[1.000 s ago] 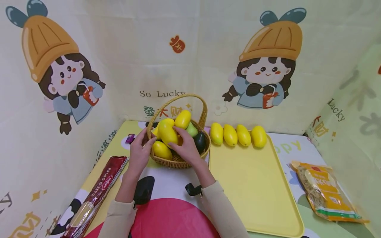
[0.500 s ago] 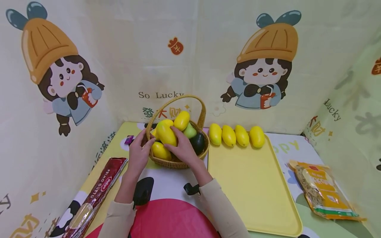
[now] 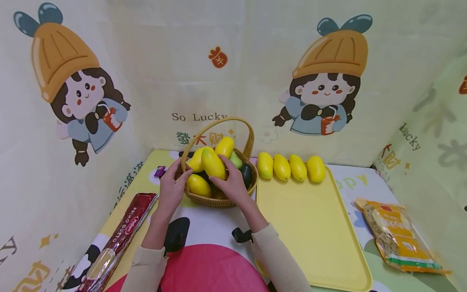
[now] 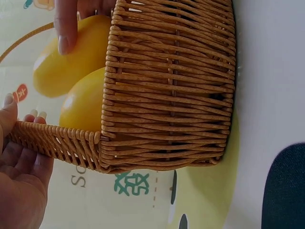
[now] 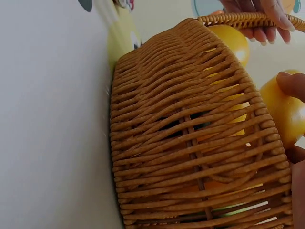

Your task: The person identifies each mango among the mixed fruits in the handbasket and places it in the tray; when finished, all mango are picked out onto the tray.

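A wicker basket (image 3: 215, 202) stands near the back wall, with its arched handle (image 3: 251, 140) rising above it. My left hand (image 3: 170, 190) grips the left base of the handle, thumb and fingers around it in the left wrist view. My right hand (image 3: 235, 184) holds a yellow mango (image 3: 213, 163) over the basket, with thumb and fingers on its right side. In the basket lie a front mango (image 3: 198, 185), another mango (image 3: 196, 160) behind it, a mango (image 3: 224, 147) at the back, a green pear-like fruit (image 3: 236, 160) and a dark avocado-like fruit (image 3: 246, 175).
Right of the basket is a yellow tray (image 3: 310, 227), with several mangoes (image 3: 281, 167) in a row along its far end. An orange food bag (image 3: 401, 235) lies at the far right. A long red packet (image 3: 120, 239) and a small purple sachet (image 3: 159, 171) lie at left.
My right hand has shifted slightly right with the mango, away from the one beside it, which now shows more. My left hand keeps its grip on the handle.
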`<state>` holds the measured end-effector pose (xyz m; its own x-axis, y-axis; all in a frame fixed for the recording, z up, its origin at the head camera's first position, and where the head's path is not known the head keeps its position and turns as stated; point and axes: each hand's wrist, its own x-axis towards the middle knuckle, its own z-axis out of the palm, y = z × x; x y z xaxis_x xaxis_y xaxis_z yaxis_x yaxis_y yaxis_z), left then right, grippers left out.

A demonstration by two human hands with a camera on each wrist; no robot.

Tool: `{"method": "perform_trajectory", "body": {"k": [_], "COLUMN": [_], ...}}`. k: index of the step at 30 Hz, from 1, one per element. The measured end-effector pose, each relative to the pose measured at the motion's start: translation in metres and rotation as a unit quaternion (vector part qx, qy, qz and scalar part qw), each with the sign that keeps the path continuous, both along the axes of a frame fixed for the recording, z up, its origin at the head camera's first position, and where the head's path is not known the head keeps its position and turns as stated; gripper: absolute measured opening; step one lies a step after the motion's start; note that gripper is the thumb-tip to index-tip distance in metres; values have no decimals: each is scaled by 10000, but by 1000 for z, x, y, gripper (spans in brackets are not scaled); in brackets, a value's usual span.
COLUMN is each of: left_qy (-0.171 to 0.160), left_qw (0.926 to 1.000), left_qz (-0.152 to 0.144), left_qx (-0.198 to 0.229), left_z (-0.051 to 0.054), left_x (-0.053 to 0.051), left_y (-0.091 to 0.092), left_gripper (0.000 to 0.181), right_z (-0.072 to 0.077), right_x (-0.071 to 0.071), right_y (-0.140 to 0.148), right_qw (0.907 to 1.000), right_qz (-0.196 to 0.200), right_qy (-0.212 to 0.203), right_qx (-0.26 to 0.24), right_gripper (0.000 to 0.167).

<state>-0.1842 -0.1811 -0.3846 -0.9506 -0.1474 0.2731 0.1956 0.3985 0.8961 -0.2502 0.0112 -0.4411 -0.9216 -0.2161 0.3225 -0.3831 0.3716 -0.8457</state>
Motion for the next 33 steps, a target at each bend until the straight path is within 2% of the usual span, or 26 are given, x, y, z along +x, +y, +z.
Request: {"method": "perform_trajectory", "body": {"k": [6,13,15,21,26,32,33], "left_qy": [67,173,236,357,318,324,332], "left_qw": [10000,9998,9997,9992,9994,9994,9994], "left_qz": [6,21,-5,-124,-114,-98,-97], "left_qx": [-50,40,31,91,55,-8,-29], "left_z": [-3,-24,-27,-29,-29,-30,-30], "left_x": [-2,-17,-18,-18,-16,-17,-17], "left_y": [-1,-11,-12,-13,-13,-13,-13], "left_gripper": [43,44,43,45,47,50,50], "right_z": [3,4,4,4,3,1,4], "right_x": [5,10,11,13,14,16,18], "right_y": [7,18,22,36,50,77,81], "right_qw": [9996,9995,9995,9989,9983,9972,9968], "right_qz": [83,50,35,23,9,-179,-217], "right_qy": [-119,-53,-30,-17,-97,-180,-216], "right_qx": [-249,-304,-314,-470,-566,-699,-734], "right_gripper": [72,74,74,73,73,73,73]}}
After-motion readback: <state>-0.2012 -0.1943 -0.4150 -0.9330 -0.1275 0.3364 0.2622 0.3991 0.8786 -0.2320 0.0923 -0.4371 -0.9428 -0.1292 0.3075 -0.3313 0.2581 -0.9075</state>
